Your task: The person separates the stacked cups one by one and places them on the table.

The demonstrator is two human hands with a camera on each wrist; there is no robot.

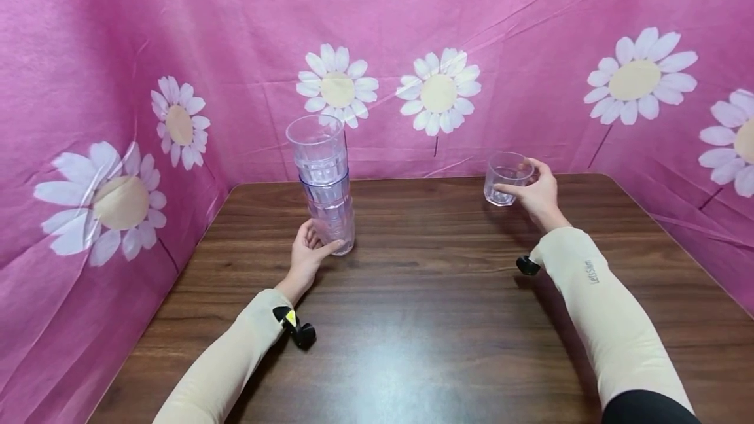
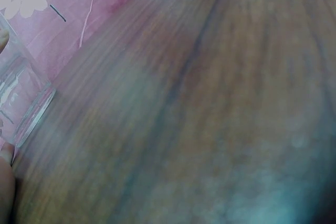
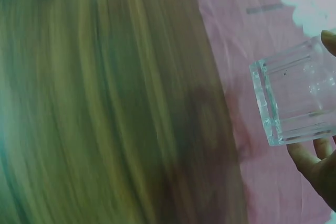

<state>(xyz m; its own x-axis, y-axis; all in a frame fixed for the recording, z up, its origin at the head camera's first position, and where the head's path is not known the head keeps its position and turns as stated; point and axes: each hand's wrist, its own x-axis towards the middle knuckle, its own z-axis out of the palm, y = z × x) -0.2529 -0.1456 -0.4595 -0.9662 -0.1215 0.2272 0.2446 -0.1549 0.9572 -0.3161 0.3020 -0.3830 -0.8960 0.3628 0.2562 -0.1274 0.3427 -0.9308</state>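
Note:
A tall stack of clear tumblers (image 1: 323,182), one of them with a blue rim, stands upright at the back left and leans slightly. My left hand (image 1: 305,257) grips the lowest tumbler, thumb at the front and fingers round its left side. In the left wrist view, that tumbler's base (image 2: 34,116) shows at the left edge, right by the wood. At the back right, my right hand (image 1: 538,195) holds a single clear tumbler (image 1: 499,196) by its side, mouth up. The right wrist view shows this tumbler's thick faceted base (image 3: 268,103) with fingers beneath and a thumb above.
Both hands work over a brown wood-grain table (image 1: 412,267). Pink cloth (image 1: 377,12) printed with large white daisies hangs behind it and along both sides. A shadow falls on the table below the right hand.

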